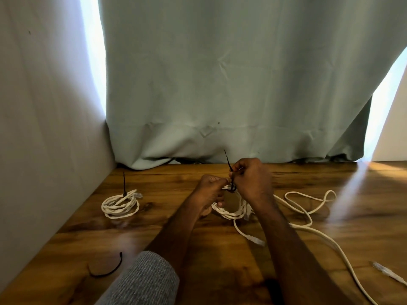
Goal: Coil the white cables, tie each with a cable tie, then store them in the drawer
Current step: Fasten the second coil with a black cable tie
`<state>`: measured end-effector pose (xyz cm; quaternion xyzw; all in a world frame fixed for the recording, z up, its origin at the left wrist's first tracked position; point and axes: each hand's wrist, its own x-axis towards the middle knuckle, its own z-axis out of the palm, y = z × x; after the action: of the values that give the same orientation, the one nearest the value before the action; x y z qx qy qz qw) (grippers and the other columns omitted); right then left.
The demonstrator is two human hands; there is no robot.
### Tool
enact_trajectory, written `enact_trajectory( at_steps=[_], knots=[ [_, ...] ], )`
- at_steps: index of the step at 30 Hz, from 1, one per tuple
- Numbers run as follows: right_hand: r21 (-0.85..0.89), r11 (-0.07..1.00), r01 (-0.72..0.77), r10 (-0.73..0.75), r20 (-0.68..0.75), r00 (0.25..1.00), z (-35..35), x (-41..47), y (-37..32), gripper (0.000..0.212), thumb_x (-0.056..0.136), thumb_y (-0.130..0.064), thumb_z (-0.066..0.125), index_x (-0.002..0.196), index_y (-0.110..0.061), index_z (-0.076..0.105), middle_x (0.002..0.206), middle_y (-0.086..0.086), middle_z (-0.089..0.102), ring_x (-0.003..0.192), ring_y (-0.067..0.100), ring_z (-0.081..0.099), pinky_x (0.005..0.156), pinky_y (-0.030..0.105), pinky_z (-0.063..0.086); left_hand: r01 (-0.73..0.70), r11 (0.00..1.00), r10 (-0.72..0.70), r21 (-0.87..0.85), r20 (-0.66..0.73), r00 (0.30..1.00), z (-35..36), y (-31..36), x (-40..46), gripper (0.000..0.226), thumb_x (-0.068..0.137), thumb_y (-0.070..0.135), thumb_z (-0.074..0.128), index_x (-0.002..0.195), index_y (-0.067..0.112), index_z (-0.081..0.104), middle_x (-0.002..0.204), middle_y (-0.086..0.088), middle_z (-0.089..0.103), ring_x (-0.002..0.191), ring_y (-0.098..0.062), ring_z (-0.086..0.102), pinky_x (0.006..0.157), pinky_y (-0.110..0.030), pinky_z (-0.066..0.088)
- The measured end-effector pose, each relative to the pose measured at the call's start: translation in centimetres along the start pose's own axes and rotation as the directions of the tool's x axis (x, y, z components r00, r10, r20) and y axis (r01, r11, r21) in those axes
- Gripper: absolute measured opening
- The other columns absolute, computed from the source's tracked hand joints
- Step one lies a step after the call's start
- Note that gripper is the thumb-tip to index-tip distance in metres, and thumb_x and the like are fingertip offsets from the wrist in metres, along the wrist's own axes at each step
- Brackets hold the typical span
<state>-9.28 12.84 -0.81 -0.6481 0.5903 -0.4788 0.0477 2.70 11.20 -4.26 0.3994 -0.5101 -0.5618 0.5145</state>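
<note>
A coiled white cable lies at the middle of the wooden table, and my left hand grips its top edge. My right hand pinches a black cable tie that loops around the coil, its tail pointing up. At the left rests a second white coil, bound by a black tie whose tail stands upright. A loose white cable sprawls to the right, with one plug near my right forearm. No drawer is in view.
A spare black cable tie lies near the front left. A grey wall borders the table on the left, and a green curtain hangs behind. Another cable end lies at the front right.
</note>
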Motion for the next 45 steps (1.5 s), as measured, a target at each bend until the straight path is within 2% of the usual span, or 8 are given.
enact_trajectory(
  at_steps=[5,10,14,21,28,33,38,45],
  knots=[
    [0.05,0.999,-0.003,0.003,0.011,1.0,-0.1,0.1,0.2,0.006,0.085,-0.016,0.079,0.082,-0.02,0.075,0.083,-0.005,0.071,0.073,0.011,0.067,0.055,0.019,0.043,-0.025,0.999,0.026,0.027,-0.042,0.999,-0.1,-0.2,0.3,0.031,0.095,0.006,0.054,0.064,0.004,0.054,0.041,0.003,0.03,0.037,-0.01,0.021,0.04,-0.02,0.025],
    [0.29,0.941,-0.174,0.104,0.242,0.965,-0.2,0.6,1.9,0.017,0.077,-0.011,0.085,0.069,-0.015,0.071,0.073,0.002,0.074,0.069,0.016,0.07,0.069,0.036,0.058,-0.072,0.997,0.074,0.035,-0.054,0.996,-0.1,-0.3,0.1,0.039,0.093,0.003,0.056,0.056,0.011,0.064,0.043,0.006,0.032,0.039,-0.009,0.024,0.04,-0.019,0.025],
    [0.429,0.875,-0.224,0.096,0.299,0.949,-0.6,0.7,2.3,0.022,0.073,0.001,0.085,0.064,-0.012,0.069,0.068,0.004,0.07,0.061,0.014,0.063,0.064,0.03,0.052,-0.088,0.995,0.091,0.042,-0.07,0.993,0.0,-0.4,0.2,0.042,0.092,0.0,0.054,0.058,0.014,0.073,0.049,0.002,0.029,0.042,-0.012,0.024,0.041,-0.021,0.027],
    [0.372,0.923,-0.1,0.026,0.199,0.98,-0.1,0.6,2.2,0.024,0.07,-0.001,0.088,0.063,-0.017,0.072,0.073,0.004,0.074,0.066,0.015,0.07,0.069,0.034,0.061,-0.021,1.0,0.022,0.017,-0.024,0.999,-0.1,0.1,-0.4,0.021,0.092,0.007,0.061,0.072,0.004,0.065,0.047,0.002,0.041,0.038,-0.009,0.03,0.039,-0.02,0.027],
    [0.407,0.912,0.053,-0.071,0.029,0.997,0.3,0.6,2.1,0.017,0.074,-0.006,0.087,0.073,-0.017,0.075,0.072,-0.003,0.074,0.067,0.009,0.072,0.064,0.023,0.058,-0.077,0.997,0.079,0.026,-0.077,0.994,0.0,0.7,-0.1,0.046,0.097,0.014,0.06,0.051,0.014,0.061,0.04,0.008,0.039,0.035,-0.007,0.032,0.042,-0.021,0.026],
    [0.458,0.883,0.105,-0.162,0.088,0.983,0.6,0.2,2.2,0.008,0.075,-0.006,0.086,0.078,-0.007,0.079,0.074,-0.001,0.076,0.07,0.012,0.073,0.067,0.024,0.058,-0.085,0.996,0.084,0.0,-0.189,0.978,-0.2,1.0,-0.4,0.023,0.094,0.005,0.055,0.075,0.0,0.068,0.049,-0.002,0.056,0.036,-0.009,0.041,0.039,-0.019,0.029],
    [0.305,0.936,0.174,-0.221,0.127,0.967,2.0,0.3,2.5,0.014,0.069,-0.013,0.091,0.079,-0.015,0.082,0.088,-0.01,0.063,0.081,0.002,0.06,0.067,0.008,0.041,-0.06,0.987,0.023,-0.15,-0.232,0.972,-1.2,1.1,-0.3,0.024,0.094,0.004,0.052,0.072,0.004,0.063,0.052,-0.008,0.06,0.038,-0.013,0.05,0.037,-0.017,0.03],
    [0.268,0.855,0.444,-0.475,0.062,0.878,1.8,0.2,3.9,0.018,0.083,-0.01,0.081,0.099,-0.018,0.081,0.1,-0.006,0.059,0.088,0.003,0.06,0.071,0.01,0.044,-0.068,0.951,0.01,-0.301,-0.188,0.982,-0.8,1.7,-0.6,0.025,0.099,0.004,0.047,0.074,0.002,0.054,0.038,0.003,0.048,0.028,-0.006,0.04,0.033,-0.015,0.027]
  ],
)
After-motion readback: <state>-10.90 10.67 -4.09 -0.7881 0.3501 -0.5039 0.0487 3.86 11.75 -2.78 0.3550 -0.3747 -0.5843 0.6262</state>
